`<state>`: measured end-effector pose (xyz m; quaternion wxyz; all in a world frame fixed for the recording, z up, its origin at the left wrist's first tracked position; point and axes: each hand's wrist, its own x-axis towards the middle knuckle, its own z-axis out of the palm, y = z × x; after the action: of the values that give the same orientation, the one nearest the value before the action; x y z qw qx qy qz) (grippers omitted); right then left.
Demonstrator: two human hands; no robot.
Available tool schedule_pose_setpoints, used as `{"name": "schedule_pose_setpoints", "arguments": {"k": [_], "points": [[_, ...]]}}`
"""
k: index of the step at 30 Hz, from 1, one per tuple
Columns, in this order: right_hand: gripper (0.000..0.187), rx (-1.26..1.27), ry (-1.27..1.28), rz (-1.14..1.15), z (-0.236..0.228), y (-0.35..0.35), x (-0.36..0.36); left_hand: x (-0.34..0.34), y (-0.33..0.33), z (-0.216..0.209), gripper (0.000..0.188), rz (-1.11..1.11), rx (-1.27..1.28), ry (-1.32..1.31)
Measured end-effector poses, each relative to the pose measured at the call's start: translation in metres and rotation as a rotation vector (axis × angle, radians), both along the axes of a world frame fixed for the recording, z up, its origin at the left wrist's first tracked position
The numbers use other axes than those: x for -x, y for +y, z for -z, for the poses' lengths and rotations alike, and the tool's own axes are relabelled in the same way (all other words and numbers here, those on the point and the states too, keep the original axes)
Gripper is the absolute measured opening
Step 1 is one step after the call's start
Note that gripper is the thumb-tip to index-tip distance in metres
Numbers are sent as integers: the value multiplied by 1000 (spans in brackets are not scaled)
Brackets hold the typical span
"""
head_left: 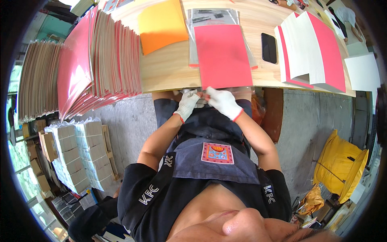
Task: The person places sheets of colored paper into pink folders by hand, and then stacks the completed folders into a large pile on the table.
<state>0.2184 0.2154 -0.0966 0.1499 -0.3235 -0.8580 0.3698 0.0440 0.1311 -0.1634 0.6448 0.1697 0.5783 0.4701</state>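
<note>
My left hand [188, 105] and my right hand [224, 103] wear white gloves with red cuffs and bare fingertips. They meet over my lap, just off the table's near edge, fingers bent and close together. Whatever lies between the fingertips, if anything, is too small to make out. Straight ahead of them, a red sheet [223, 56] lies on the table with its near edge at the table edge. Under it are clear plastic sleeves [217, 18] with red strips along their lower edges.
Tall stacks of red sleeved packs [117, 56] crowd the table's left. Orange sheets [163, 26] lie beside them. To the right are a black phone [269, 48] and thick white paper stacks [302, 48] with red sheets. A yellow bin [340, 165] and strapped bundles [76, 155] stand below.
</note>
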Motion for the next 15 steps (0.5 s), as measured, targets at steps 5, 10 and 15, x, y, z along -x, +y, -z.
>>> {"name": "schedule_pose_setpoints", "arguments": {"k": [5, 10, 15], "points": [[5, 791, 863, 848, 6, 41, -143, 6, -15, -11, 25, 87, -46, 187], [30, 100, -1142, 210, 91, 4, -314, 14, -20, -27, 25, 216, -397, 1213], [40, -126, -473, 456, 22, 23, -198, 10, 4, -20, 41, 241, -979, 1548]]}}
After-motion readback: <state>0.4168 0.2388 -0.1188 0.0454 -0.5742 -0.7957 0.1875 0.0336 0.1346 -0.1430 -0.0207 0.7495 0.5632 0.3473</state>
